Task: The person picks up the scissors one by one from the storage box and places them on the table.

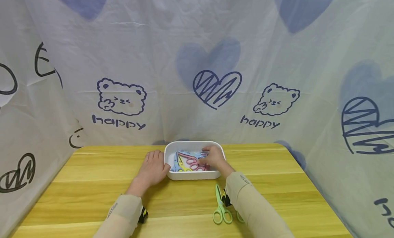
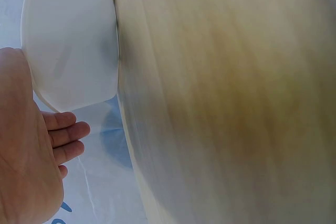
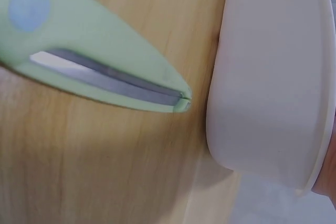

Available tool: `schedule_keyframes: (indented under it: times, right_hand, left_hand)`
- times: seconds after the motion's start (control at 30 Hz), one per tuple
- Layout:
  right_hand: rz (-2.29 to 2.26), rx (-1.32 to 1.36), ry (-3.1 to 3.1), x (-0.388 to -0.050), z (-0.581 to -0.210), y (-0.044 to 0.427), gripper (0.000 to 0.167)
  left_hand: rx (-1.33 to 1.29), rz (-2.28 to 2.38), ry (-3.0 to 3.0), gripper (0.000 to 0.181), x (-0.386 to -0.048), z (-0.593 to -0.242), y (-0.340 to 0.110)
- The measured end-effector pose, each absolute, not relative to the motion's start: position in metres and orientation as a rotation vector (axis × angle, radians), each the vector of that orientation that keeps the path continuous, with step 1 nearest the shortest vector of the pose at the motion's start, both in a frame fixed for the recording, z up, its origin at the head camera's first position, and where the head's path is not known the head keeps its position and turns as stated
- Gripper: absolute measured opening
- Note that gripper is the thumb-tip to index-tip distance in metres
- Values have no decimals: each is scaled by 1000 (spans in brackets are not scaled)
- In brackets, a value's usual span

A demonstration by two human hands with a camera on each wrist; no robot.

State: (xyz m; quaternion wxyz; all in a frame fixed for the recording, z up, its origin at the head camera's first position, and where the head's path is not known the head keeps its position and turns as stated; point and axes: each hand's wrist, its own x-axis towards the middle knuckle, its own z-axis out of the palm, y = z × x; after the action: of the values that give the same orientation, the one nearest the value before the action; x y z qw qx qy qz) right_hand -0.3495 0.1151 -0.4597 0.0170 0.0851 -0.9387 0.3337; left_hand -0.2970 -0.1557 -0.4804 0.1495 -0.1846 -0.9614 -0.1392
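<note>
From my station I see the left hand [image 1: 153, 167] beside the white, round-cornered plastic tray [image 1: 194, 175], fingers nearly straight, thumb at its rim. The right hand [image 1: 214, 157] reaches inside, thumb and forefinger apart over pink, loop-handled scissors [image 1: 189, 158]; whether they pinch anything, I can't tell from up here. Left of those fingertips, inside the tray, lie pale-blue scissors [image 1: 176, 164] and yellow scissors [image 1: 182, 165], crowded together. Nearer me than the right fingers, light-green plastic scissors [image 1: 219, 203] rest on the yellow wood-grain table [image 1: 184, 197]. I judge the pink pair light, stiff and slightly slick, best taken by a handle loop, as its neighbours could snag.
</note>
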Motion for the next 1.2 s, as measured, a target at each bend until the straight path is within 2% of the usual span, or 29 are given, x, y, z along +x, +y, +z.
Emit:
schedule_keyframes:
  times: [0.47, 0.77, 1.0, 1.2]
  right_hand:
    - [1355, 193, -2922, -357, -466, 116, 63]
    - [1334, 225, -2972, -359, -466, 117, 55]
    - [1398, 213, -2945, -358, -465, 114, 62]
    - [1283, 324, -2942, -356, -463, 113, 65]
  left_hand:
    - [-522, -408, -2779, 44, -300, -485, -158]
    - [-521, -404, -2782, 44, -300, -486, -158]
    - [-520, -409, -2772, 43, -301, -485, -158]
    - [-522, -402, -2777, 42, -301, -485, -158]
